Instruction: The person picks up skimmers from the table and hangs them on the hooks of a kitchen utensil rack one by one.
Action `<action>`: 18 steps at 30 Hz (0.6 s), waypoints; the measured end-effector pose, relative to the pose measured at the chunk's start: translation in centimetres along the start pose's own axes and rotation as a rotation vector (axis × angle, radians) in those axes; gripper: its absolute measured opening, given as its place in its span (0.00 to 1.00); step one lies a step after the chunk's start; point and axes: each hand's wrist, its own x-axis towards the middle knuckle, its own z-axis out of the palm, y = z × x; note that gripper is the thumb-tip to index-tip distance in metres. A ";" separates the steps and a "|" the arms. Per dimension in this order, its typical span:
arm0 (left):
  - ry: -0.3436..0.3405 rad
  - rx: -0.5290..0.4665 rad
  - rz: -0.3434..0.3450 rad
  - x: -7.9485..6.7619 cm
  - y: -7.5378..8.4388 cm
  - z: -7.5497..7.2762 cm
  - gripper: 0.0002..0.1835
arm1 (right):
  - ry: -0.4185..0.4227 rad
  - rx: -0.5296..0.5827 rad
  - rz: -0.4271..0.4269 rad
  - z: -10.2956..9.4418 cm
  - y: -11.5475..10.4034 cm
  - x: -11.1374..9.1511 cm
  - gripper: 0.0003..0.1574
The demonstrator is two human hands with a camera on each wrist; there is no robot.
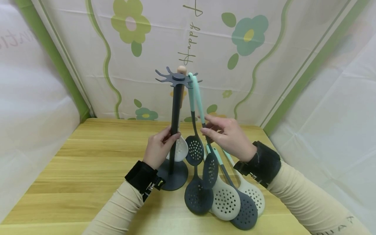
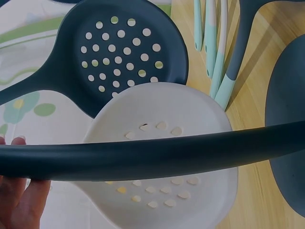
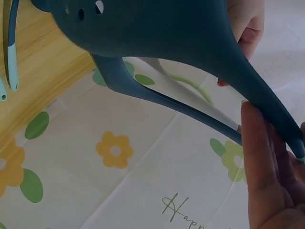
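My left hand [image 1: 158,147] grips the dark post [image 1: 175,111] of an upright utensil stand, whose hooked ring [image 1: 178,77] is at the top and round base [image 1: 176,181] on the table. My right hand [image 1: 227,135] pinches a dark skimmer [image 1: 210,171] low on its mint handle. The top of that handle is up at the ring's right side. Beside it hangs another dark skimmer [image 1: 195,151] with a mint handle. A white skimmer [image 1: 181,149] with a wooden handle hangs behind the post, partly hidden by it. In the left wrist view the post [image 2: 152,160] crosses in front of the white skimmer.
Several more skimmers lie on the wooden table [image 1: 97,169] at the right of the base: a dark one [image 1: 197,200], a grey one [image 1: 226,202], another dark one [image 1: 245,213] and a pale one [image 1: 255,195]. Flower-printed cloth [image 1: 176,39] stands behind the table.
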 end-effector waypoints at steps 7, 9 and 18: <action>0.005 -0.002 0.009 0.1 0.0 0.0 0.12 | -0.027 0.018 -0.012 0.4 -0.1 0.3 0.25; 0.005 -0.001 0.005 0.1 0.0 0.0 0.12 | -0.027 0.019 -0.013 0.4 -0.1 0.3 0.24; 0.013 0.016 0.002 0.1 0.1 0.1 0.11 | -0.023 0.010 -0.034 0.9 -0.1 0.4 0.25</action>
